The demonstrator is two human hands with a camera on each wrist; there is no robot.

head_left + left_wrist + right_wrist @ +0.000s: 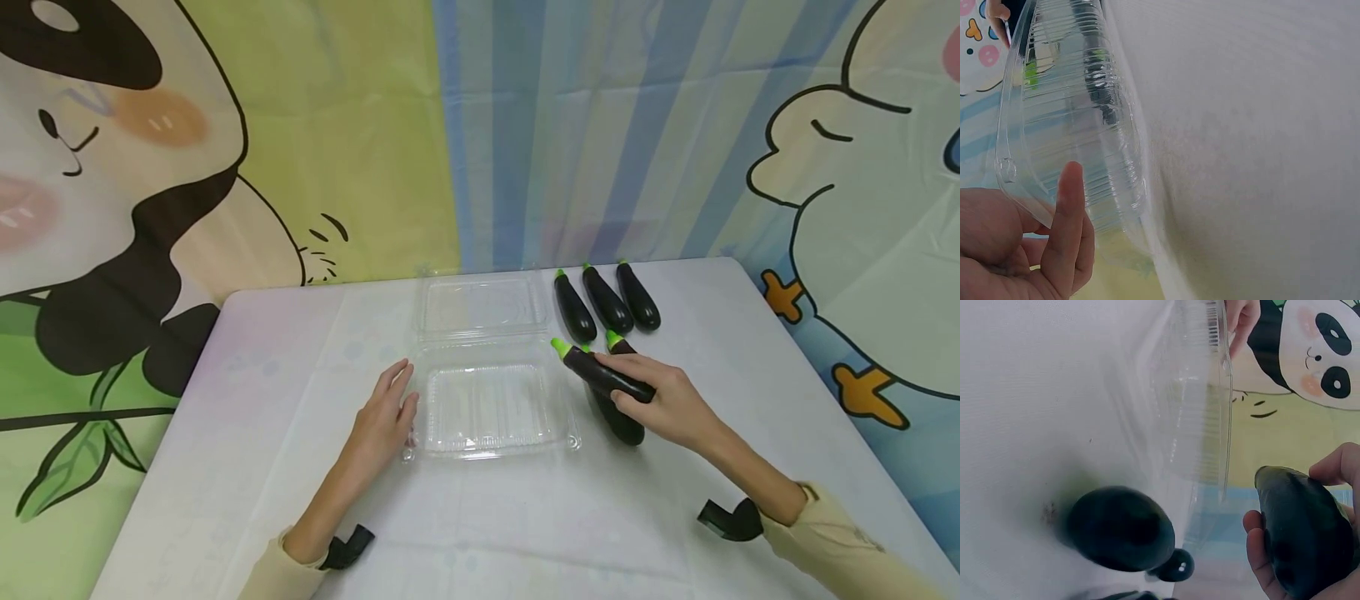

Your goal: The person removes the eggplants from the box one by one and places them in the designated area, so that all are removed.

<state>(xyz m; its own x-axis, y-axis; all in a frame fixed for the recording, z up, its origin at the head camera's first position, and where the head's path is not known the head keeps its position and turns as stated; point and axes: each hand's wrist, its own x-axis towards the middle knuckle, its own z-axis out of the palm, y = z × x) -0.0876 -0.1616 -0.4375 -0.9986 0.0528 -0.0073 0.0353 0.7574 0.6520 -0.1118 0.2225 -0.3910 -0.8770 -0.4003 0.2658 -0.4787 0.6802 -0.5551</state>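
Note:
My right hand (667, 396) grips a dark eggplant (603, 373) with a green stem end, thumb on the near side and fingers on the far side. The held eggplant (1304, 534) is raised above the table in the right wrist view. Below it lies another eggplant (621, 423), partly hidden by it. A clear plastic clamshell box (487, 408) lies unfolded, its lid (483, 304) laid back behind the base. At the base's left side is my left hand (382, 421), fingers mostly straight, fingertips right at the rim. One straight finger (1070, 206) overlaps the box wall in the left wrist view.
Three eggplants lie in a row at the back, including a middle one (607, 300), right of the lid. Another eggplant (618, 343) shows partly behind my right hand. The white-covered table (300, 375) meets a cartoon-printed curtain (360, 142) along its back edge.

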